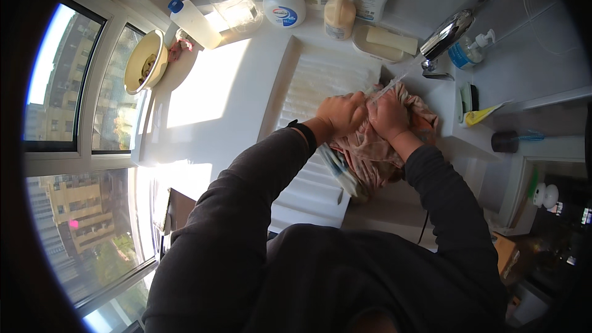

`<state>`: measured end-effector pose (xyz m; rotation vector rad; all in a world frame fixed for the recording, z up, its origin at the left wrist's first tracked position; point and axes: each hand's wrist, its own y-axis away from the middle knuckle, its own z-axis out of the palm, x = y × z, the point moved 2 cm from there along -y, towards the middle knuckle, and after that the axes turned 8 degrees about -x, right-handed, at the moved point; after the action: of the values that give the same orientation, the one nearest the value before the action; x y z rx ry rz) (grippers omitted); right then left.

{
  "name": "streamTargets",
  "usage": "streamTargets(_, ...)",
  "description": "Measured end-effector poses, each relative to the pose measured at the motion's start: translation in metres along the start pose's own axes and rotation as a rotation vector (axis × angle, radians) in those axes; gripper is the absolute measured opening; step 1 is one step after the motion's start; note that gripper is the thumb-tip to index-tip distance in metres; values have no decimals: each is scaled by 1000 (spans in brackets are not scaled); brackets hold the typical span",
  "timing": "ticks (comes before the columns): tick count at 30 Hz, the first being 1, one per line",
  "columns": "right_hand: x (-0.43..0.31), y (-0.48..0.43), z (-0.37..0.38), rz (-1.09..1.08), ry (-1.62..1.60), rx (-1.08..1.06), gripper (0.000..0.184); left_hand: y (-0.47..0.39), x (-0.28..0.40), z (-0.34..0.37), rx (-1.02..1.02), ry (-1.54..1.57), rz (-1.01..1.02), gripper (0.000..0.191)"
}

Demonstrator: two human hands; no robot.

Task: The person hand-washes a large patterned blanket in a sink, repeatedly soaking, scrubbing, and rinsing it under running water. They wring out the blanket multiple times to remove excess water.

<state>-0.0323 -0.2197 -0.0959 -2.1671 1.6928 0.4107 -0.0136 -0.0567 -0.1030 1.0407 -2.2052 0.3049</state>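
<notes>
My left hand (343, 114), with a black band at the wrist, is closed on a bunched part of a wet pink patterned cloth (370, 155). Close beside it, my right hand (388, 113) grips the same cloth. A stream of water runs from the chrome faucet (446, 34) at the upper right onto the cloth by my right hand. The cloth's folds spread below and to the right of both hands, over the edge of the white ribbed washboard (319, 74) of the sink. A pale blue-and-white part of fabric (340, 171) hangs at the cloth's lower left.
Along the back stand a white pump bottle (283, 7), a beige bottle (339, 16), a clear jar (236, 7) and a soap dish (379, 46). A yellow bowl (159, 67) sits left by the window. Brushes (469, 97) and a yellow tube (483, 114) lie on the right ledge.
</notes>
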Motion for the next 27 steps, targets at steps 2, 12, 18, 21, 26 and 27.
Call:
streamTargets(2,1,-7,-2,257,58,-123,42,-5,-1,1,-67,22,-152,28)
streamTargets(12,5,44,-37,137,-308,-266,90,92,2,7,134,26,-255,89)
streamTargets(18,-38,105,-41,-103,-15,-260,139,100,5,9,-106,203,-337,96)
streamTargets(21,-57,120,-32,60,77,-356,155,89,19,13,-31,497,-368,88)
streamTargets(26,-59,124,-21,116,-112,-137,143,69,51,13,93,703,-274,81)
streamTargets(27,-52,121,-19,157,-178,-112,139,66,54,11,87,722,-277,77)
